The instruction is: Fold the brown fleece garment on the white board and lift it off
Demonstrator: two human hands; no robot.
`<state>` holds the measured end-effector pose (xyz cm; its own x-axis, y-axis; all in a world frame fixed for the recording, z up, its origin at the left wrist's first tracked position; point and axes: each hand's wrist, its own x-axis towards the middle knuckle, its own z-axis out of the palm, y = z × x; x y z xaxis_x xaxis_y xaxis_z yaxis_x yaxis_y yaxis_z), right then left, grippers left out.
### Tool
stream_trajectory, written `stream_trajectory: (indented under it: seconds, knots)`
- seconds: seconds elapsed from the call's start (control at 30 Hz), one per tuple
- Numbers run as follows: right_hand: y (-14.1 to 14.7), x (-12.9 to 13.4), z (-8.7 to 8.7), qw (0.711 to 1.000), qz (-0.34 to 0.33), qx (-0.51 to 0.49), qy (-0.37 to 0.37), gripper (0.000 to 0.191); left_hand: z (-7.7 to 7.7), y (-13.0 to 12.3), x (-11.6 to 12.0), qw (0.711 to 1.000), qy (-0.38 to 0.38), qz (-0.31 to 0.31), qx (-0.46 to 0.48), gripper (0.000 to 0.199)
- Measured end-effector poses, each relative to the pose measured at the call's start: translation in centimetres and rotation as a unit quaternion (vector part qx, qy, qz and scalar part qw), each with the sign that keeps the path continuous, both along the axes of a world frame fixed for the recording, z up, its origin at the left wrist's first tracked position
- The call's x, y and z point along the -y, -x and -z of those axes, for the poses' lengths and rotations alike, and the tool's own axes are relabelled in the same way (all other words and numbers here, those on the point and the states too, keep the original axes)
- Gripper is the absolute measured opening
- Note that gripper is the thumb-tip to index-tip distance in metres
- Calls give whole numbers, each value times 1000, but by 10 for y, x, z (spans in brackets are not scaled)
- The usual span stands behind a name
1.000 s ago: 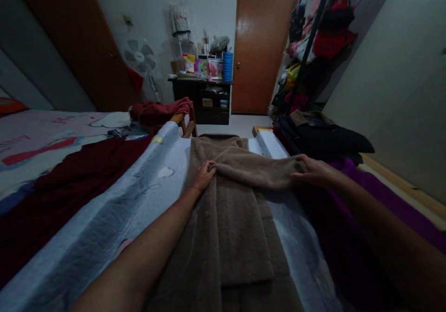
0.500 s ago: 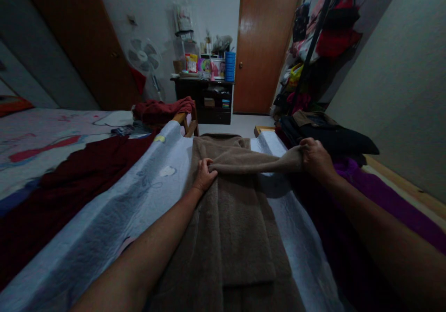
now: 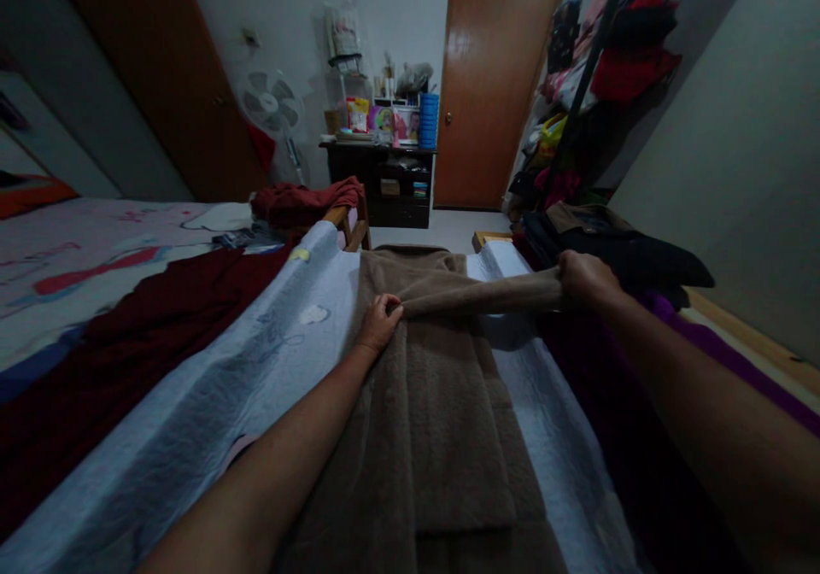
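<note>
From my remote seat, I see the left hand (image 3: 379, 325) pinching the brown coat (image 3: 454, 437), the right hand (image 3: 588, 280) gripping its sleeve (image 3: 490, 296) at three o'clock.

Plain brown is filling my view on the garment (image 3: 461, 454), against a pale blue sheet (image 3: 269, 377).
On the sheet I am seeing a white patch and a small yellow one; to the left, a cloth (image 3: 154, 322) is showing deep maroon, and the bedspread (image 3: 115, 231) is mixing pale pink and white with red printed marks. To the right, a blanket (image 3: 723, 365) is showing purple; further back, the door (image 3: 483, 87) is looking orange-brown, the cabinet (image 3: 349, 185) black, the fan (image 3: 272, 104) whitish with grey blades.
</note>
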<state>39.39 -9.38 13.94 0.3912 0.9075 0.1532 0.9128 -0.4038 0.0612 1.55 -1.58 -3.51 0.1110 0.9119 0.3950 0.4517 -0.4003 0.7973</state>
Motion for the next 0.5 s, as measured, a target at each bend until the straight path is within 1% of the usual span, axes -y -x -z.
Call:
stream_trajectory:
  seconds: [0.03,0.07,0.17,0.2,0.27,0.37,0.5]
  knots:
    - [0,3,1,999,-15,13,36,29,-1,-1,1,1000,-1,8,-8,20]
    - [2,7,2,998,-32,33,53,26,-2,-3,2,1000,-3,19,-24,25]
    - [8,10,2,989,-100,104,43,26,-6,-7,7,993,0,48,-107,33]
    - [11,8,2,986,-122,108,36,26,-7,-8,8,989,5,52,-136,34]
    - [16,-1,3,985,-149,79,45,28,-9,-9,11,983,14,52,-174,37]
    - [19,-18,7,985,-141,32,93,29,-10,-9,11,977,14,59,-205,42]
    - [15,-30,17,977,-121,12,172,17,-7,-9,10,973,11,63,-222,44]
